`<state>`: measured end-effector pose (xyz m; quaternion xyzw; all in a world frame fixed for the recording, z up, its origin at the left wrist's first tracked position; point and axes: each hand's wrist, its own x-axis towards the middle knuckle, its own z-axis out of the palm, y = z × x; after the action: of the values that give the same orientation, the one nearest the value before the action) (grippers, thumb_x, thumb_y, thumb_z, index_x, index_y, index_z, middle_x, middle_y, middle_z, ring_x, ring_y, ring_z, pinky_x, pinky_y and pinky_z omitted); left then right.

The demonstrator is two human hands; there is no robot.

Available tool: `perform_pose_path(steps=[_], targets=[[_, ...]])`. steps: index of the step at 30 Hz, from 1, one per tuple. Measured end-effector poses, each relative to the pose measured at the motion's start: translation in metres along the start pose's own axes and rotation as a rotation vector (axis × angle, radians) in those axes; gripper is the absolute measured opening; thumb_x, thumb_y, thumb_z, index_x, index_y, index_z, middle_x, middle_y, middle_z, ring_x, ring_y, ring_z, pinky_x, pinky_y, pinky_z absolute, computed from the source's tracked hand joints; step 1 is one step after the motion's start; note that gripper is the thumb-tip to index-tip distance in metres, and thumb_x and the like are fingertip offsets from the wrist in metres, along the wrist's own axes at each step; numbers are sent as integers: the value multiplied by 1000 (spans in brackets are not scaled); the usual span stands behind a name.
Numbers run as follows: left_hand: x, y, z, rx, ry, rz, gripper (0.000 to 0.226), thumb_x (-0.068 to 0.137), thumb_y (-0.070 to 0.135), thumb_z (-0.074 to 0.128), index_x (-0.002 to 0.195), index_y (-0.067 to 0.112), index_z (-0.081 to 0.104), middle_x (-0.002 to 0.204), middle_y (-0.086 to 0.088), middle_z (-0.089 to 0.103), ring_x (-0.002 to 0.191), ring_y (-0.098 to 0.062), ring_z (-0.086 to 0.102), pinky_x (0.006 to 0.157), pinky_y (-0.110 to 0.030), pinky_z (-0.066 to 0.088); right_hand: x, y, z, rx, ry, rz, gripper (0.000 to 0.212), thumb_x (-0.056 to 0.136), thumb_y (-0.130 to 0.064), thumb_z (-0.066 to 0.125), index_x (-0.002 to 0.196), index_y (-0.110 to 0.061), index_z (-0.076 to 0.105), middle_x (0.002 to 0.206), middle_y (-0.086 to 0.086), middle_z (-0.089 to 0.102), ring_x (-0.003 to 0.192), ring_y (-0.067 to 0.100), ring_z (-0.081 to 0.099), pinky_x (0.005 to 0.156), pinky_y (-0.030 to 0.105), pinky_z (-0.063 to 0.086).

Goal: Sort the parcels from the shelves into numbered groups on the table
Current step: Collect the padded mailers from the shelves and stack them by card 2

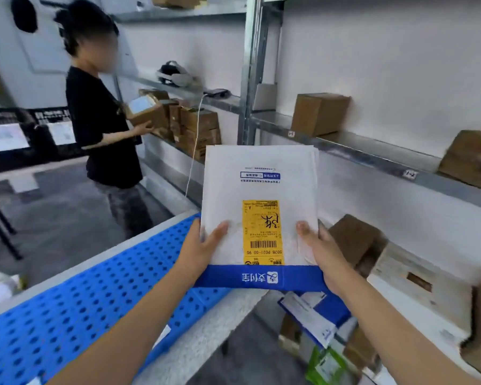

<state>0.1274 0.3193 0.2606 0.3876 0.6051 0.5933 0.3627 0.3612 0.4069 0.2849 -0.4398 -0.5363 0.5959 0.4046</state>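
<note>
While the left hand (206,245) and right hand (320,248), set apart, each pinch a lower corner of the white mailer (261,184), it hangs in the air between the blue perforated board (81,315) and the metal shelf (372,154). Its yellow label (261,232) faces them upside down, so I'd fear a misread number and the wrong group. Gripped only low, it might flop. By my count there's one mailer, two cardboard boxes (320,113) on that shelf, and one carton (146,112) with the other person (103,120).

White mailer (258,190) between both hands
</note>
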Motion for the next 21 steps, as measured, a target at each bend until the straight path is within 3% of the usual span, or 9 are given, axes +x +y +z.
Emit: perform_pose_path(steps=[2, 4, 6, 8, 10, 14, 18, 21], targets=[[-22, -23, -29, 10, 71, -53, 51, 80, 57, 66, 119, 27, 52, 112, 5, 68, 95, -10, 68, 74, -21, 56, -7, 24, 31, -17, -40, 73, 28, 93, -39, 58, 120, -30, 57, 104, -6, 73, 90, 17, 71, 68, 32, 58], [-36, -43, -59, 10, 136, -108, 48, 84, 52, 63, 120, 23, 51, 109, 4, 67, 91, -9, 68, 68, -18, 53, -12, 43, 64, -41, -56, 138, 21, 92, -38, 59, 113, -34, 59, 100, -8, 72, 89, 16, 71, 64, 29, 57], [-46, -59, -91, 24, 188, -161, 44, 88, 48, 59, 121, 21, 50, 105, 7, 65, 89, -6, 65, 63, -15, 50, -13, 59, 98, -91, -87, 186, 29, 84, -48, 66, 111, -37, 60, 106, -6, 71, 96, 19, 69, 71, 34, 58], [-55, -72, -123, 9, 234, -211, 44, 89, 47, 59, 122, 20, 50, 107, 5, 65, 91, -8, 65, 64, -16, 51, -12, 70, 134, -142, -117, 216, 37, 82, -49, 67, 115, -34, 58, 110, -3, 70, 96, 21, 68, 71, 33, 59], [-65, -82, -157, -9, 286, -271, 45, 88, 47, 61, 120, 17, 51, 108, 0, 65, 93, -14, 66, 69, -24, 55, -13, 79, 170, -165, -136, 210, 25, 92, -35, 62, 114, -28, 53, 108, -1, 67, 91, 19, 66, 57, 25, 55], [-86, -101, -231, -27, 406, -371, 43, 87, 46, 64, 113, 14, 52, 106, -5, 65, 90, -19, 66, 69, -28, 55, -17, 100, 249, -181, -254, 244, 22, 91, -22, 66, 110, -26, 55, 113, 0, 67, 99, 20, 66, 77, 38, 58], [-110, -129, -306, -12, 505, -488, 45, 86, 47, 65, 112, 13, 52, 105, -6, 65, 87, -18, 66, 64, -26, 53, -26, 124, 325, -236, -391, 280, 26, 89, -17, 68, 113, -18, 58, 107, 1, 71, 92, 17, 70, 65, 28, 55], [-126, -146, -351, -20, 561, -542, 48, 84, 48, 66, 112, 13, 52, 103, -4, 66, 84, -17, 66, 63, -27, 55, -30, 140, 377, -276, -456, 307, 25, 88, -14, 68, 111, -16, 58, 105, 2, 70, 91, 19, 69, 67, 32, 56]])
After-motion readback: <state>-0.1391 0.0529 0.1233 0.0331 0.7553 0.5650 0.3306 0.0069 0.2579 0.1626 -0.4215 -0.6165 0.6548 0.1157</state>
